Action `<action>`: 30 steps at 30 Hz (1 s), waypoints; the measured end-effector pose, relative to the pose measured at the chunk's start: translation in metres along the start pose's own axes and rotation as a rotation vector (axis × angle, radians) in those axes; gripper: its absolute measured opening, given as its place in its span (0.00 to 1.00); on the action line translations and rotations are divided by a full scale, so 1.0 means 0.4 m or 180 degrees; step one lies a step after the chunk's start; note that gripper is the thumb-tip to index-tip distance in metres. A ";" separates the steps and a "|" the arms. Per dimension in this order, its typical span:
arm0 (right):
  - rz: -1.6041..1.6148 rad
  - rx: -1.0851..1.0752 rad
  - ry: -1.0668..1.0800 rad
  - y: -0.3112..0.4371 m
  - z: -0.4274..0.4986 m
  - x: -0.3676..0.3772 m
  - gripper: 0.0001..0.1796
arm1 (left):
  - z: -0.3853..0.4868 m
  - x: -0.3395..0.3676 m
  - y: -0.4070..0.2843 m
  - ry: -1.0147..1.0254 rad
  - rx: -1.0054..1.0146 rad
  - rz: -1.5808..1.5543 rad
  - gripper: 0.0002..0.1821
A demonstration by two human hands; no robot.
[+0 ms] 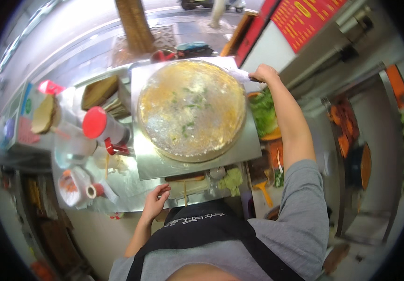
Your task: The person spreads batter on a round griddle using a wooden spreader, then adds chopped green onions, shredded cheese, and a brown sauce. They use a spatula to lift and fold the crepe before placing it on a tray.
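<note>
A thin round crepe (pixel 191 109) with egg and bits of chopped green onion covers a big round griddle (pixel 202 157). My right hand (pixel 265 73) reaches out to the griddle's far right rim, shut on the dark handle of a scraper. The pale, blurred blade of the scraper (pixel 238 74) lies against or just over that rim; contact cannot be told. Low at the counter's front edge, my left hand (pixel 157 201) hangs with loosely bent fingers and holds nothing. The griddle stands on a square metal plate (pixel 152 165) in front of me.
Left of the griddle stand a red-lidded container (pixel 95 123), a metal box (pixel 121 95) and a red tape roll (pixel 96 190). Lettuce (pixel 263 110) lies in an orange bowl under my right forearm. A yellow-handled brush (pixel 265 195) rests nearer me. A green cloth (pixel 231 180) lies below the plate.
</note>
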State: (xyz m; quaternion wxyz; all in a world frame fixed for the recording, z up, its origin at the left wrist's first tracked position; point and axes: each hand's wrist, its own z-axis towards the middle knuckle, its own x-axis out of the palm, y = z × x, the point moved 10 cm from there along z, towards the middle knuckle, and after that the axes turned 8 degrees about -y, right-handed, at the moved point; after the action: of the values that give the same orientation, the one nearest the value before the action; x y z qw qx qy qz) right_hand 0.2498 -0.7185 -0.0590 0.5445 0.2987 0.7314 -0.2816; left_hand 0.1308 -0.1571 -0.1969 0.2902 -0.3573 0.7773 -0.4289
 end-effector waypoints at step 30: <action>-0.1527 -0.7940 -0.1371 0.833 -1.030 0.207 0.16 | -0.207 0.126 -0.039 -0.2014 -0.0464 -0.0643 0.19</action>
State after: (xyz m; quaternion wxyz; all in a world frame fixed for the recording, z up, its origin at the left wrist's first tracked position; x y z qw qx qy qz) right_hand 0.2198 -0.1832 -0.0656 0.4966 -0.5990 0.4318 0.4563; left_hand 0.0440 -0.1654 -0.1523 0.4468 -0.5676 0.6381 -0.2666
